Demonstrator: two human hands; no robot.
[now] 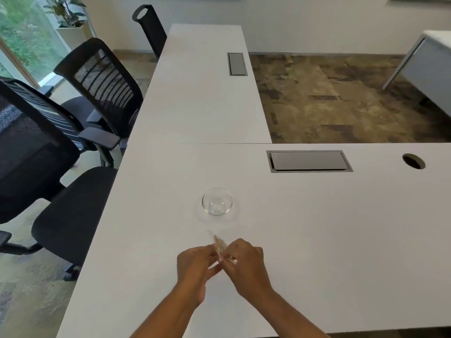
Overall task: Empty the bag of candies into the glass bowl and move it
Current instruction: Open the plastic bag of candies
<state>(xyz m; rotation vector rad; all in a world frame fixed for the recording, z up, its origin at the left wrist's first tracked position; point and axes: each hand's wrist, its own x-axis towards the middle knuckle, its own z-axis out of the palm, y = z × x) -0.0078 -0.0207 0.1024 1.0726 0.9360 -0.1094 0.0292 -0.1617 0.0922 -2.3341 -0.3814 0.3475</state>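
Observation:
A small clear glass bowl (217,201) stands upright on the white table (317,228), with nothing visible inside it. Nearer to me, my left hand (195,264) and my right hand (246,262) meet above the table, both pinching a small clear bag of candies (219,246). Only the bag's crinkled top with yellowish contents shows between my fingers; the remainder is hidden by my hands. The bag is a short way in front of the bowl and does not touch it.
A grey cable hatch (308,161) and a round cable hole (413,161) lie at the table's far side. A second white table (202,93) extends away. Black office chairs (102,84) stand along the left edge.

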